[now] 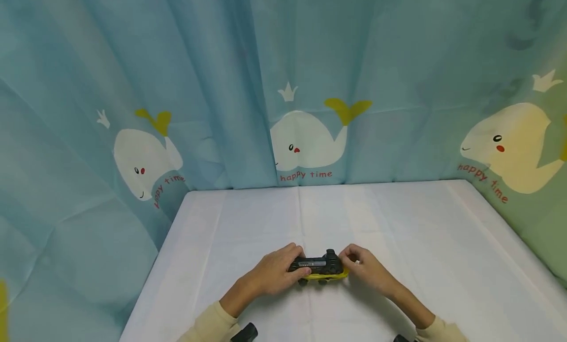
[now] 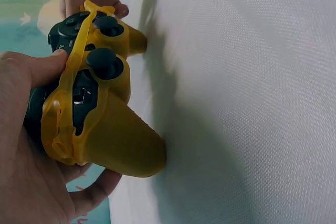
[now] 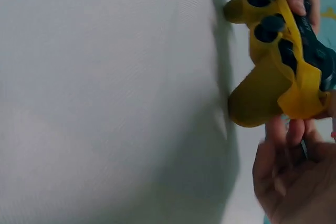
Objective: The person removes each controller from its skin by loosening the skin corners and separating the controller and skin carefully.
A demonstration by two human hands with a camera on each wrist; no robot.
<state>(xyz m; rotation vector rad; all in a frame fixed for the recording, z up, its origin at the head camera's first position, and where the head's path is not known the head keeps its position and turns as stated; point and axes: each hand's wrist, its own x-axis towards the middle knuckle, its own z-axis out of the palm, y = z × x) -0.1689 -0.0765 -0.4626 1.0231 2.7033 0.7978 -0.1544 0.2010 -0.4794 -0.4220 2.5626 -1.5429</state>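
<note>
A black game controller point(image 1: 320, 264) is held just above the white table, its handles pointing down in the wrist views. A yellow silicone cover point(image 2: 123, 137) wraps the handles and surrounds the thumbsticks point(image 2: 104, 62); its stretched edge runs across the face, leaving the black top side bare. My left hand point(image 1: 275, 271) grips one end, with the thumb on the front near the middle and fingers behind. At the other end, my right hand point(image 1: 368, 268) pinches the cover's edge between thumb and fingers. Several of its fingers point(image 3: 291, 135) curl below that corner in the right wrist view.
A white cloth covers the table point(image 1: 248, 219). Behind and beside it hangs a blue-green curtain point(image 1: 212, 86) printed with white whales. Dark wrist devices point(image 1: 244, 332) show near both cream sleeves point(image 1: 212, 325) at the bottom of the head view.
</note>
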